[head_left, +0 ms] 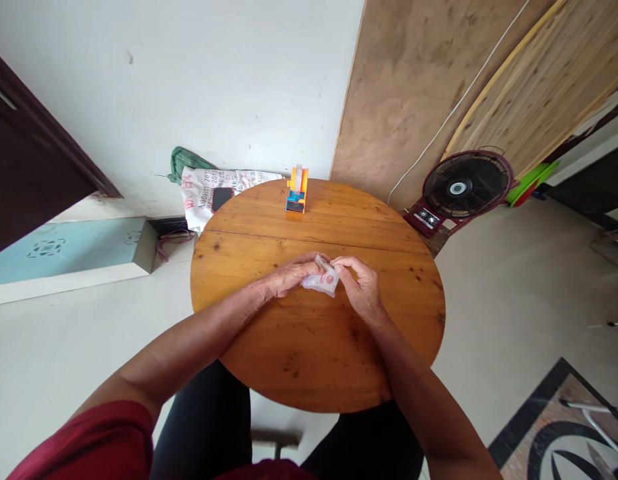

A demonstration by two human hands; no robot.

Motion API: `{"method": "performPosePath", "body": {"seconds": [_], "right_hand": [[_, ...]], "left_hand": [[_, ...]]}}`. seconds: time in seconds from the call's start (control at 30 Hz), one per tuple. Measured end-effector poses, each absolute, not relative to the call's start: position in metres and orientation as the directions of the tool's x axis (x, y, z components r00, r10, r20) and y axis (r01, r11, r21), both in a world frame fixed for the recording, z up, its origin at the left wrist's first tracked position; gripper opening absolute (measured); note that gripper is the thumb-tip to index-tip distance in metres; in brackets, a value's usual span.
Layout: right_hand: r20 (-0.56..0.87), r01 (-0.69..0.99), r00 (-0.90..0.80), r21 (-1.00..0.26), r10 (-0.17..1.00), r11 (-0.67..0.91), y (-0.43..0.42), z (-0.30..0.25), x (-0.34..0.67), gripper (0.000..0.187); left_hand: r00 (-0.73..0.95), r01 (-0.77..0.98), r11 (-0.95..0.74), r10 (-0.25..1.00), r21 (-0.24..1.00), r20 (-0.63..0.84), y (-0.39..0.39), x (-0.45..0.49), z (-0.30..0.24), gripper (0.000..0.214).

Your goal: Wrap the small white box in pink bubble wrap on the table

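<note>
Above the middle of the round wooden table (309,360), a small bubble-wrapped packet (325,283) with reddish print is between my hands. My left hand (299,272) grips it from the left, thumb on top and fingers behind. At its upper right corner, my right hand (359,283) pinches the edge between thumb and forefinger. What lies inside the wrap cannot be made out. Farther back on the table stands an orange and blue tape dispenser (297,190) with a strip of clear tape sticking up.
Behind the table's left edge, a white printed sack (199,193) carries a dark phone-like object (222,197). A dark fan (459,188) stands beyond the right edge, near a white cable (441,127). A light blue box (73,247) lies at far left.
</note>
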State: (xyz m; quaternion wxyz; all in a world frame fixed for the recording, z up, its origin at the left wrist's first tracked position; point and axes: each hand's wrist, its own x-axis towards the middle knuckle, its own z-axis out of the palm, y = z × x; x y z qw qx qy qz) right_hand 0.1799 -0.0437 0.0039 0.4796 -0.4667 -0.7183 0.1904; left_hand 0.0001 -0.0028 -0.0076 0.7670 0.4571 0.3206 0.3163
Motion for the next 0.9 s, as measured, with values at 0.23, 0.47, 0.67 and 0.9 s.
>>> {"method": "performPosePath", "body": {"seconds": [0.23,0.47,0.67,0.9], "right_hand": [[0.525,0.513,-0.157,-0.681,0.837,0.523,-0.046,0.006,0.179,0.015],[0.554,0.530,-0.137,-0.659,0.821,0.533,-0.042,0.000,0.178,0.014],[0.584,0.571,-0.171,-0.597,0.793,0.563,-0.041,-0.001,0.177,0.014],[0.603,0.615,-0.236,-0.515,0.762,0.597,-0.039,-0.005,0.174,0.014]], "left_hand": [[0.604,-0.227,0.364,0.780,0.903,-0.162,-0.002,0.000,-0.012,0.036],[0.533,-0.160,0.279,0.832,0.947,-0.156,-0.006,0.001,-0.012,0.040],[0.470,0.055,0.148,0.869,0.987,-0.157,-0.017,-0.001,0.000,0.041],[0.422,0.187,0.051,0.898,0.981,-0.127,-0.010,-0.007,0.000,0.044]]}}
